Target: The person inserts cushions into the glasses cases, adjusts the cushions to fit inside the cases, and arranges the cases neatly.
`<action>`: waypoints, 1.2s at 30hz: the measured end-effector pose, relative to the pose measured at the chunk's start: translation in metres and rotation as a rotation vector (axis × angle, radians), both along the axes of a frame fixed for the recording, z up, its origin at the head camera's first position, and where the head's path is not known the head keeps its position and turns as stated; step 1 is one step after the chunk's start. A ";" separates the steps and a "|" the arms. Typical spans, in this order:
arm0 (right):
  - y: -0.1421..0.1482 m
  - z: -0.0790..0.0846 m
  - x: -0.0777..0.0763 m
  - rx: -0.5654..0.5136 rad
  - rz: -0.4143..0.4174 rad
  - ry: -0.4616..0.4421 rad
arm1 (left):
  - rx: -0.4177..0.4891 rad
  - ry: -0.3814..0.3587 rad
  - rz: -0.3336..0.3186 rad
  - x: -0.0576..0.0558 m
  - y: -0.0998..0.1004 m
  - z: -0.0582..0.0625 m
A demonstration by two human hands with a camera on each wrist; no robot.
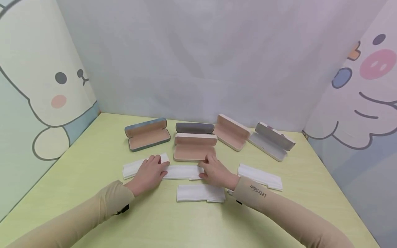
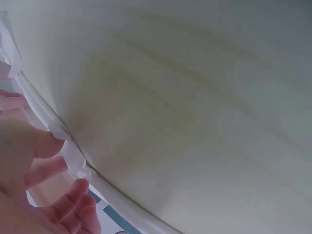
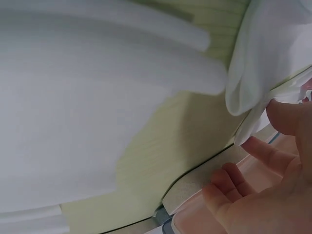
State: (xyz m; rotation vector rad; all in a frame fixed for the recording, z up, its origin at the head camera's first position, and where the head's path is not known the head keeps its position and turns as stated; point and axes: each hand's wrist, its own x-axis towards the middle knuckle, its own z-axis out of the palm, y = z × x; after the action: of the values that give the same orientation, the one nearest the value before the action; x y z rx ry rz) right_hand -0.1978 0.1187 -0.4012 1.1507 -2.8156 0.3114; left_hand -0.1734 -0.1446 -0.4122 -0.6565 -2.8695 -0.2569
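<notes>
A folded white cloth lies lengthwise in front of an open pink-lined glasses case. My left hand pinches its left end; in the left wrist view, thumb and forefinger meet at the white edge. At the other end my right hand grips the cloth, and the right wrist view shows the thumb and forefinger on its folded edge. Partly behind my left hand is a second folded cloth. Nearer to me lies a third one.
Another folded cloth lies to the right, with a bit of white cloth by my right sleeve. Further open cases stand at the back: blue, dark grey, pink-lined and grey-lined. Fabric walls enclose the table.
</notes>
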 end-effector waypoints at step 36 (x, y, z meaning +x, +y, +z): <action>-0.002 -0.006 -0.006 0.008 -0.060 -0.052 | 0.186 -0.193 0.028 -0.008 0.002 0.006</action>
State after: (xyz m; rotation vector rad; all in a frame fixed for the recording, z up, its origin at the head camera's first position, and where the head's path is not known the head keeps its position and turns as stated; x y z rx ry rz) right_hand -0.2038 0.1166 -0.4076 1.0729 -2.8921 0.3309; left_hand -0.1819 -0.1431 -0.4061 -0.5846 -2.9830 -0.6059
